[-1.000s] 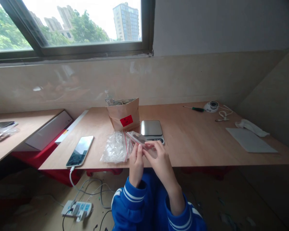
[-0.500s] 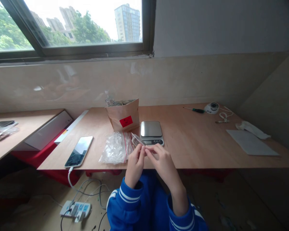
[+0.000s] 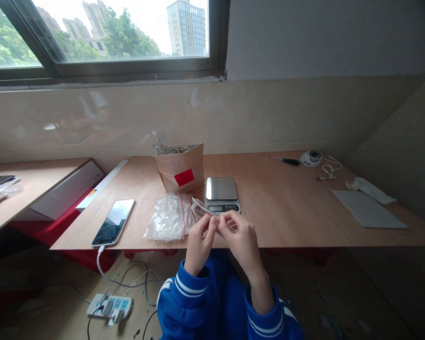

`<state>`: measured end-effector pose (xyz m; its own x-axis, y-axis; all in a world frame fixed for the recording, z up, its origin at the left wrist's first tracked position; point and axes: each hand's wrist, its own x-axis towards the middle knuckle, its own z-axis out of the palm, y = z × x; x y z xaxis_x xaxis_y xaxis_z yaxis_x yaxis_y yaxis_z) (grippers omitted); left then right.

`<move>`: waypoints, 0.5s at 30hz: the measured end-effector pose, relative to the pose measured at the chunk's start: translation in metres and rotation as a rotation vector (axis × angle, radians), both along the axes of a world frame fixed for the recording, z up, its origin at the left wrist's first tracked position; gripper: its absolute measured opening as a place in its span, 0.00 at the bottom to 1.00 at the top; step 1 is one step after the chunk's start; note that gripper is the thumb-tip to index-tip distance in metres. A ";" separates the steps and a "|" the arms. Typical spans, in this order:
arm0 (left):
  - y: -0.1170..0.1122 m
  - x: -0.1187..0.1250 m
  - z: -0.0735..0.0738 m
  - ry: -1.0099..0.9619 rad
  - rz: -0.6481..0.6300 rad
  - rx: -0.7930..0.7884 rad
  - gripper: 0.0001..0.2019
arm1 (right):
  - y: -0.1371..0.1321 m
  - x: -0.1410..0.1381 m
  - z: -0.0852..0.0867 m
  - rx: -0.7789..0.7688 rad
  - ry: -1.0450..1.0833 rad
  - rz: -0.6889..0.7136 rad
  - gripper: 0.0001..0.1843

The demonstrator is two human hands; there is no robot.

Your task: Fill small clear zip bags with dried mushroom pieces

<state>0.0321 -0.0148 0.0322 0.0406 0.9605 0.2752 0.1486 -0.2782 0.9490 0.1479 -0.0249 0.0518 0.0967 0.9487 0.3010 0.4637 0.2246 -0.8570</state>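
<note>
My left hand (image 3: pixel 201 238) and my right hand (image 3: pixel 239 236) meet over the table's front edge, fingertips pinched together. Between them they grip a small clear zip bag (image 3: pixel 199 206) with a red strip along its mouth; much of it is hidden by my fingers. Just left of my hands lies a pile of clear zip bags (image 3: pixel 166 219). Beyond my fingers sits a digital scale (image 3: pixel 221 190) with a bare steel plate. Behind the pile stands a brown paper bag (image 3: pixel 179 165) with a red label, its top open and filled with something I cannot make out.
A phone (image 3: pixel 114 222) on a white cable lies at the left, above a power strip (image 3: pixel 109 307) on the floor. At the right are a screwdriver (image 3: pixel 290 161), a dome camera (image 3: pixel 310 158), a white sheet (image 3: pixel 368 209) and a crumpled white wrapper (image 3: pixel 371 190). A bottle (image 3: pixel 158 141) stands behind the paper bag.
My right hand's fingers have curled in more along the bag's mouth, and a bit more of the bag shows. The whole view has shifted slightly.
</note>
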 end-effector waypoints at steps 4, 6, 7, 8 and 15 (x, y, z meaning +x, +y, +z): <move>-0.002 0.002 -0.001 0.039 0.026 -0.010 0.17 | 0.007 0.006 -0.006 0.042 0.115 -0.252 0.10; -0.002 0.001 -0.001 0.043 0.049 -0.010 0.18 | 0.011 0.016 -0.006 0.107 0.244 -0.410 0.11; -0.002 0.000 0.000 0.034 0.046 -0.009 0.19 | 0.012 0.021 -0.005 0.139 0.310 -0.454 0.12; 0.000 -0.002 0.000 0.016 0.027 -0.010 0.19 | 0.013 0.026 -0.003 0.168 0.365 -0.472 0.13; 0.013 0.003 -0.020 -0.345 -0.084 -0.270 0.23 | -0.001 0.032 0.012 0.227 0.503 -0.304 0.13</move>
